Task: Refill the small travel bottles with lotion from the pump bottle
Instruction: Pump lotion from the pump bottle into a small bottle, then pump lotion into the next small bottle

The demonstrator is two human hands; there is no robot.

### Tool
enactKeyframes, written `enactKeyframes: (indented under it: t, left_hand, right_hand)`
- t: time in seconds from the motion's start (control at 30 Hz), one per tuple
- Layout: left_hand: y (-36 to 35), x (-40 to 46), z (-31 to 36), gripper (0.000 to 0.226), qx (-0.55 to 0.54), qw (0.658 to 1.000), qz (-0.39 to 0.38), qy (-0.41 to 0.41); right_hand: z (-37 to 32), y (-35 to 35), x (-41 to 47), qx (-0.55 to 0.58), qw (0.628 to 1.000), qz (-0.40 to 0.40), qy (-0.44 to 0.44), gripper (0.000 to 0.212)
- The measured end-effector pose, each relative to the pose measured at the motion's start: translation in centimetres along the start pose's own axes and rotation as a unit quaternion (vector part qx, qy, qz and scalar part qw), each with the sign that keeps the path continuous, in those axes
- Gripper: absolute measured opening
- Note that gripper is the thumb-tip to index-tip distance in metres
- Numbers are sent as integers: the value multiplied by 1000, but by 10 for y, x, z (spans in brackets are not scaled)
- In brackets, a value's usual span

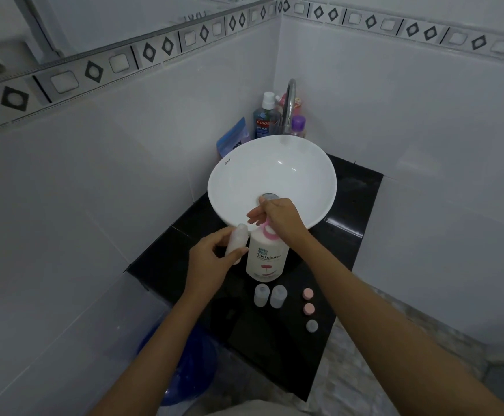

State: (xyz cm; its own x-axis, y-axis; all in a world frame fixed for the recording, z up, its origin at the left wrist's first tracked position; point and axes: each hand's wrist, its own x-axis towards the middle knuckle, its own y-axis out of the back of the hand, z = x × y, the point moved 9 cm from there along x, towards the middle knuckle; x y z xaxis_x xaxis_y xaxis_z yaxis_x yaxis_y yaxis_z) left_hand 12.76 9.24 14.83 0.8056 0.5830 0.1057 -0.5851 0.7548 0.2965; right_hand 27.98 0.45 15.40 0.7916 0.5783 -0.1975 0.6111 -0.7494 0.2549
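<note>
pressing down on the pink pump, the right hand [277, 219] sits on top of the pump bottle [265, 259], fingers curled over the pump head, while the left hand [211, 262] grips one small travel bottle [237, 243] tilted up beside the spout. the pump bottle stands on the black counter [349, 205], right against the near rim of the white basin [319, 163]. two more travel bottles [270, 295] wait upright toward the counter's front edge, three loose caps [308, 309] lined up to their right. whether the mouth sits exactly under the spout is hard to tell from here. judgement call: he'll want the opening snug beneath the nozzle, slow short strokes, and the little bottle kept steady so the lotion doesn't smear down its side.
</note>
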Motion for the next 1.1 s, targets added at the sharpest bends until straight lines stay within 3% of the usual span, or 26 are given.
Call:
enactKeyframes:
  t: [0.3, 0.57, 0.8, 0.97, 1.1]
  left_hand:
    - [-33, -31, -87, 37, 90, 984, -102, 116]
    - [-53, -41, -118, 27, 132, 974, -140, 121]
    - [-59, -37, -120, 37, 142, 971, -151, 120]
    - [-59, -35, -108, 67, 227, 962, -139, 51]
    - [-70, -31, -80, 64, 345, 928, -131, -54]
  right_hand:
    - [5, -1, 4, 30, 1000, 0, 0, 44]
    - [5, -1, 3, 34, 999, 3, -4, 43]
    - [7, 0, 4, 27, 1000, 7, 0, 44]
    - [6, -1, 2, 16, 1000, 6, 4, 45]
    - [6, -1, 3, 15, 1000, 6, 5, 44]
